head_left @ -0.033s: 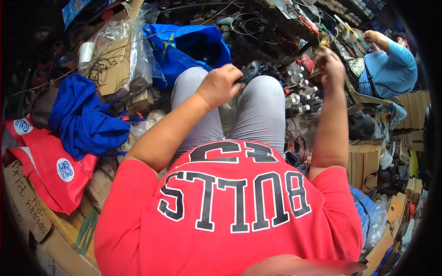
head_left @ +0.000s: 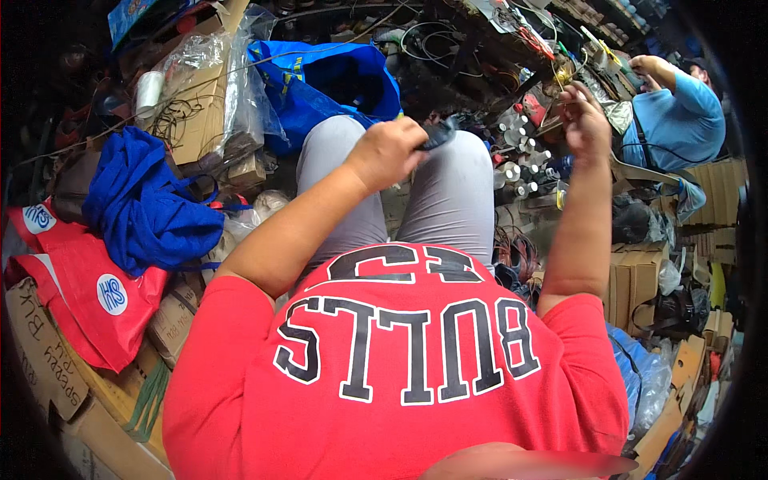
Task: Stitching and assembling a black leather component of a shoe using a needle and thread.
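My left hand (head_left: 388,154) is over my knees, its fingers closed on a small dark piece (head_left: 439,134). The piece sticks out to the right above my right knee; it is blurred and its kind does not show. Apart from it, my right hand (head_left: 586,124) is raised at the far right with curled fingers. Whatever those fingers pinch, if anything, is too small to make out. Several clear bottles with white caps (head_left: 512,172) stand between my right knee and right forearm.
An open blue bag (head_left: 328,80) lies beyond my left knee. Blue cloth (head_left: 148,200) and a red bag (head_left: 104,292) rest on cardboard boxes (head_left: 48,344) at left. A white cup (head_left: 150,94) stands at far left. Another person in blue (head_left: 676,120) is at far right.
My right hand has moved slightly right and down, and its fingers look less blurred. The dark piece in my left hand has shifted right and turned, while that hand moved slightly.
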### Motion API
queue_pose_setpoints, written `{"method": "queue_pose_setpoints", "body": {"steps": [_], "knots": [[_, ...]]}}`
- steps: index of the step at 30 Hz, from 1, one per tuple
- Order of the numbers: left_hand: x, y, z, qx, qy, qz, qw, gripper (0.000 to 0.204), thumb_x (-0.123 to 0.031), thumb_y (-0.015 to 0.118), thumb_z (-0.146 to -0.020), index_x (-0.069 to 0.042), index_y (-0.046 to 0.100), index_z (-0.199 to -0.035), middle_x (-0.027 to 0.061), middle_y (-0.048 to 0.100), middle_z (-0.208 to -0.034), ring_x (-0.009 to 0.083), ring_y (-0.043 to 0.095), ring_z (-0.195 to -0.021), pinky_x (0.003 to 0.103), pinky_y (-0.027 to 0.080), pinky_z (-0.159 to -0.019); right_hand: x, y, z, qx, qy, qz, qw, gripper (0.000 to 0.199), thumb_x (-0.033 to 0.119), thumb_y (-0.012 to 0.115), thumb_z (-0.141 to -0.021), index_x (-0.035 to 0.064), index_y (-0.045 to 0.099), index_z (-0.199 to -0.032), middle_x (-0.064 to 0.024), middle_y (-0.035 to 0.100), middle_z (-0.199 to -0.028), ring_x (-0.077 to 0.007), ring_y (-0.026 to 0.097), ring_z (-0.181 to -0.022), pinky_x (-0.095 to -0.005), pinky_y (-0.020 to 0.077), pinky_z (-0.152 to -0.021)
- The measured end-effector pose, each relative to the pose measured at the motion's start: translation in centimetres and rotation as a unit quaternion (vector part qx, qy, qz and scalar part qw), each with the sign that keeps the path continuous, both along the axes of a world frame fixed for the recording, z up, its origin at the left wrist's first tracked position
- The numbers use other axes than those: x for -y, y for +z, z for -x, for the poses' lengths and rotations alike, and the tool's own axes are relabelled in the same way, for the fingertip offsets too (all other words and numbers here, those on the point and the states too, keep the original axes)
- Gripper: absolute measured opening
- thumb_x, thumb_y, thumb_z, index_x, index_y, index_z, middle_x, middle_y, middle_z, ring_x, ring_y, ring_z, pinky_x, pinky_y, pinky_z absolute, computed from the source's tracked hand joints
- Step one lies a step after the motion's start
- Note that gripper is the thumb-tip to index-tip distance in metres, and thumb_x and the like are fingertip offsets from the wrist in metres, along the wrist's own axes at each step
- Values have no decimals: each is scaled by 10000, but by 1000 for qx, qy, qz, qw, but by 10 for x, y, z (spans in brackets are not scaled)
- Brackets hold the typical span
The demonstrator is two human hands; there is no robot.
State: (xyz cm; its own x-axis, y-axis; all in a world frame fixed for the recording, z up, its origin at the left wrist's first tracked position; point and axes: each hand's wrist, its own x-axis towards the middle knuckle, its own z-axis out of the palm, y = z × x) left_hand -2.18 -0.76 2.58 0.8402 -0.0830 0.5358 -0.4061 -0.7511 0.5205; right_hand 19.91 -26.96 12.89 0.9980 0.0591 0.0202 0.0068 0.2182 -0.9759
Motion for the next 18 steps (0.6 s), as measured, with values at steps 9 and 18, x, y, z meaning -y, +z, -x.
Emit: {"method": "queue_pose_setpoints", "body": {"steps": [9, 18], "knots": [[29, -17, 7, -57, -30, -74, 995, 235, -200, 731, -675, -75, 630, -846, 85, 615, -892, 289, 579, -915, 395, 453, -767, 151, 57, 29, 47, 86, -165, 981, 211, 68, 470, -910, -37, 550, -1075, -194, 585, -1092, -299, 549, -1067, -489, 403, -999], [23, -24, 10, -37, -53, -73, 995, 286, -264, 748, -670, -61, 632, -835, 94, 618, -933, 283, 550, -987, 371, 432, -843, 363, 168, 16, 120, 2, -204, 972, 154, 26, 442, -919, -97, 528, -952, -117, 476, -776, -172, 366, -578, -334, 346, -598]]}}
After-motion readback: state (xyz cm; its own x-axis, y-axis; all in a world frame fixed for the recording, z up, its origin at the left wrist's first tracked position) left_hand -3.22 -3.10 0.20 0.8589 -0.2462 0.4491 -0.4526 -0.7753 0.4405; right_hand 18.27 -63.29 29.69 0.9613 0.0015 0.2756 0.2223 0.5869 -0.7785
